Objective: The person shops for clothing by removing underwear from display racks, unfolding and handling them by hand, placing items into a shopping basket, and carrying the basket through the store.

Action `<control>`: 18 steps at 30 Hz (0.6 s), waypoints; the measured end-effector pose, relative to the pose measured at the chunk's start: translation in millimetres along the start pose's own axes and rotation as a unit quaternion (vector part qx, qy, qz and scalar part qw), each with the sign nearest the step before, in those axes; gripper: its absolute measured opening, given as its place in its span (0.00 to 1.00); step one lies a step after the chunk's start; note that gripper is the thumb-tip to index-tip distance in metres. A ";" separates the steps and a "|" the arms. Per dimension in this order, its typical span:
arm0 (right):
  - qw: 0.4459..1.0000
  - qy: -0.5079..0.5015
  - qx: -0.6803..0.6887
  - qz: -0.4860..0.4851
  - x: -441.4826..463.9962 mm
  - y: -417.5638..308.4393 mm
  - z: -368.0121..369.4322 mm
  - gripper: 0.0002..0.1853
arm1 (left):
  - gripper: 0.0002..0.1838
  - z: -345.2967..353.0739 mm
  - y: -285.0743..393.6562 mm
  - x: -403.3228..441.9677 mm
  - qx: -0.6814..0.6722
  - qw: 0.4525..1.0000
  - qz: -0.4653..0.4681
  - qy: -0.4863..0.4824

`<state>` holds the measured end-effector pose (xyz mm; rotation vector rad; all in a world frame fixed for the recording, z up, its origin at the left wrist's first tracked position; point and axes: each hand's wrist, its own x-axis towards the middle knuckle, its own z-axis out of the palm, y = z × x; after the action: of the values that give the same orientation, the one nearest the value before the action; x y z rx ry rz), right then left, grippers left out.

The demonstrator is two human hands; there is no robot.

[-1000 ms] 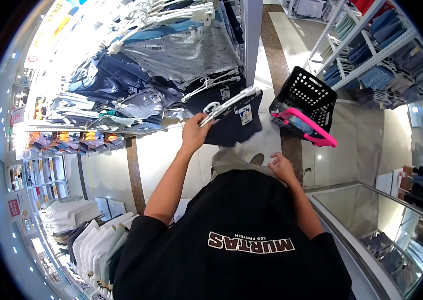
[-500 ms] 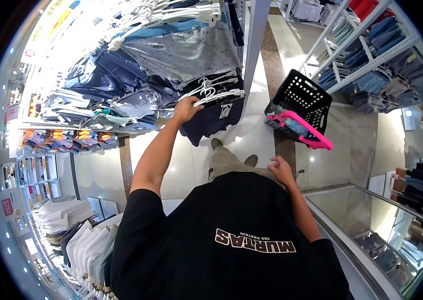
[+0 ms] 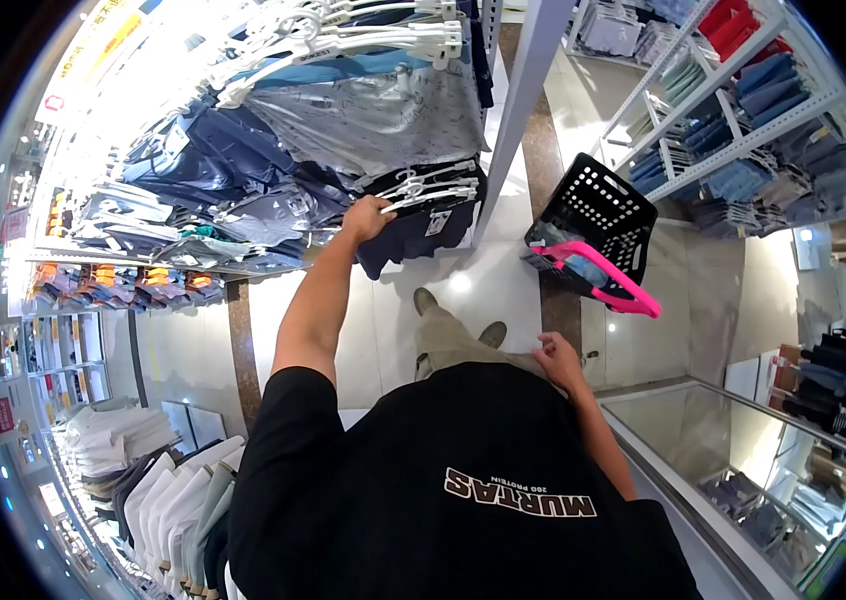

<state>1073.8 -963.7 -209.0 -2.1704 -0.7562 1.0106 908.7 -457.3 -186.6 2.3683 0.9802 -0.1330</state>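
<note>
My left hand [image 3: 368, 218] is closed on the near end of a white hanger [image 3: 433, 193] at the rack's lower shelf. From that hanger hangs a dark navy garment [image 3: 405, 240] with a white tag [image 3: 438, 221], lying against other dark clothes on white hangers. Light grey patterned garments [image 3: 373, 115] hang just above. My right hand [image 3: 555, 358] is beside my right hip, fingers loosely curled and apart, with nothing in it. To its upper right, a black basket [image 3: 598, 205] with a pink handle [image 3: 633, 301] stands on the floor and has something bluish inside.
A white rack post [image 3: 523, 115] rises right of the hanging clothes. Shelves of folded clothes [image 3: 768, 80] stand at the upper right. A glass-topped case [image 3: 693, 420] is at my right. White shirts [image 3: 168, 505] hang at the lower left. Tiled floor [image 3: 343, 310] lies around my feet.
My left hand has moved left and up with the navy garment, which now hangs against the other dark clothes. My right hand stays by my hip. The view has shifted slightly.
</note>
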 end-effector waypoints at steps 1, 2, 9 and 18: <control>1.000 -0.002 0.001 0.006 -0.3 2.0 0.2 0.20 | 0.15 3.8 4.3 -4.3 0.046 0.997 0.016 0.058; 1.000 -0.003 0.002 0.014 0.0 4.2 1.4 0.20 | 0.14 1.3 5.7 -6.0 0.088 0.995 0.003 0.048; 0.996 0.061 0.053 -0.046 -10.3 -51.7 -39.8 0.18 | 0.17 24.4 12.1 -0.2 0.124 0.984 0.015 0.130; 0.914 0.358 0.151 -0.119 7.1 -117.0 -172.0 0.15 | 0.17 48.3 80.7 -79.6 0.059 0.925 0.181 0.329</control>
<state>1189.1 -933.4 -38.4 -1.9058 -0.4496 0.1448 911.2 -578.7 -165.9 2.7159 0.7962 0.8142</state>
